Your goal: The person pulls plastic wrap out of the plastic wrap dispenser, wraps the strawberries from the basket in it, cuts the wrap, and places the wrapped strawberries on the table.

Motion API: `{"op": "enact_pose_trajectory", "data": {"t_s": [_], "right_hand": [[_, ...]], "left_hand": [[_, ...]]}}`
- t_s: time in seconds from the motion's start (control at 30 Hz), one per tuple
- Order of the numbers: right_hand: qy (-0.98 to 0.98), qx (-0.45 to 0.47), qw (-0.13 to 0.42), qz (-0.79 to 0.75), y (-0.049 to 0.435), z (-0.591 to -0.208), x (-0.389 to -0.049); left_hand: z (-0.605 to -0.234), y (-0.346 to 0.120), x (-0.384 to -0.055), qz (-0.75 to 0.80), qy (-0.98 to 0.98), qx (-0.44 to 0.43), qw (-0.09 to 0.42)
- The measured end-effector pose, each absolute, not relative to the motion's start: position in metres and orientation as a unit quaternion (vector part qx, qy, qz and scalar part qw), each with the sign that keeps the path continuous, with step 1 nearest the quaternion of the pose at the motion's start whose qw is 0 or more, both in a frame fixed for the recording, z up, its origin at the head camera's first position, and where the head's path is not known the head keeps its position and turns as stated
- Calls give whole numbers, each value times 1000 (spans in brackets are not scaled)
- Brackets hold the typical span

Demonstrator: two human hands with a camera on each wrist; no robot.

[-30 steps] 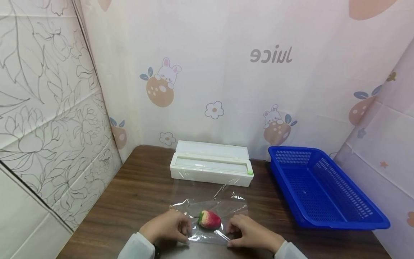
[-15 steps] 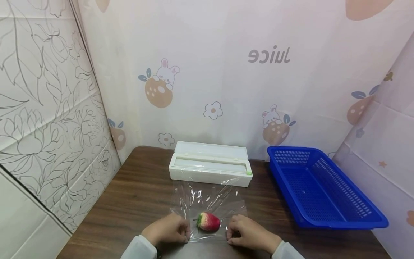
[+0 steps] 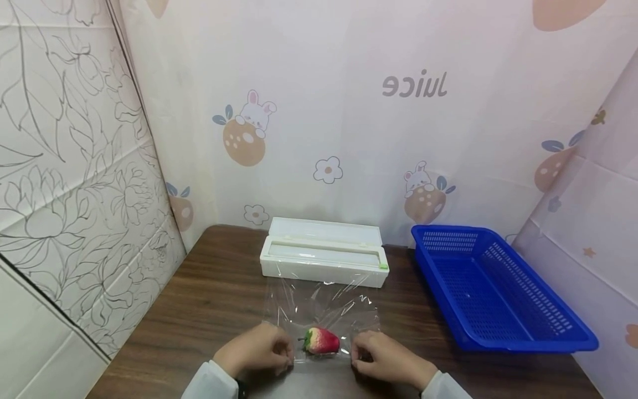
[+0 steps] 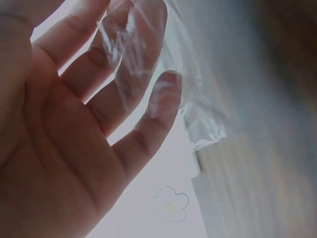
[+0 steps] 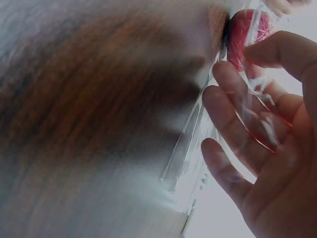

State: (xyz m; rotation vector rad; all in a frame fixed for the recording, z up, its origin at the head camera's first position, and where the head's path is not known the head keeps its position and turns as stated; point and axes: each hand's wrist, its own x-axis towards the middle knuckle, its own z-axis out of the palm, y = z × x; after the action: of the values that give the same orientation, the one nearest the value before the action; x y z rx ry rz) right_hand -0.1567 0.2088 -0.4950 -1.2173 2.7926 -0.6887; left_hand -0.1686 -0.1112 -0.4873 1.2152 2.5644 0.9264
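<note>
A red strawberry (image 3: 323, 341) with a green stem end lies between my hands in the head view. Clear cling film (image 3: 319, 305) runs from a white dispenser box (image 3: 321, 271) toward me around the berry; whether it passes over or under the berry I cannot tell. My left hand (image 3: 259, 349) pinches the film just left of the berry, and my right hand (image 3: 391, 357) pinches it on the right. Wrinkled film also crosses the fingers (image 4: 166, 94) in the left wrist view. In the right wrist view, film hangs near the thumb (image 5: 277, 49), with the strawberry (image 5: 242, 37) beyond.
To the right stands a blue perforated basket (image 3: 448, 310). The box's lid (image 3: 326, 230) is raised at the back against the patterned wall covering (image 3: 324, 111). Brown wood-grain table (image 3: 199, 293) extends to the left.
The film has drawn into folds running from the box toward my hands, and its near edge sits slightly farther from me. Both hands have stayed nearly in place beside the strawberry.
</note>
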Motion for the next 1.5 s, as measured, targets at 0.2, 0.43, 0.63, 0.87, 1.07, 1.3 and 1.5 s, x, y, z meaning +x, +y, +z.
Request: {"op": "enact_pose_trajectory", "data": {"t_s": [0.2,0.43,0.63,0.87,1.07,1.3,1.5], "right_hand": [[895,-360,-7,-265,206,-494,-162],[899,-337,-35,-277,203,-492,-166],[899,-326,-41,-289,202,-493,-167],[898,-319,-45,-300,202,-496,-167],[900,-313,-49,-300,201,-495,-165],[901,-308,-34,-304,202,-492,-163],[898,-313,-26,-307,203,-493,-163]], "left_hand": [[-480,-113,-177,311,857,404,66],[-480,-110,-180,304,865,398,33],[-477,-91,-175,275,888,369,-11],[-483,-57,-172,175,908,371,-90],[-489,-51,-171,134,919,359,-89],[-486,-59,-172,186,906,372,-71],[-484,-66,-174,201,890,402,-77]]}}
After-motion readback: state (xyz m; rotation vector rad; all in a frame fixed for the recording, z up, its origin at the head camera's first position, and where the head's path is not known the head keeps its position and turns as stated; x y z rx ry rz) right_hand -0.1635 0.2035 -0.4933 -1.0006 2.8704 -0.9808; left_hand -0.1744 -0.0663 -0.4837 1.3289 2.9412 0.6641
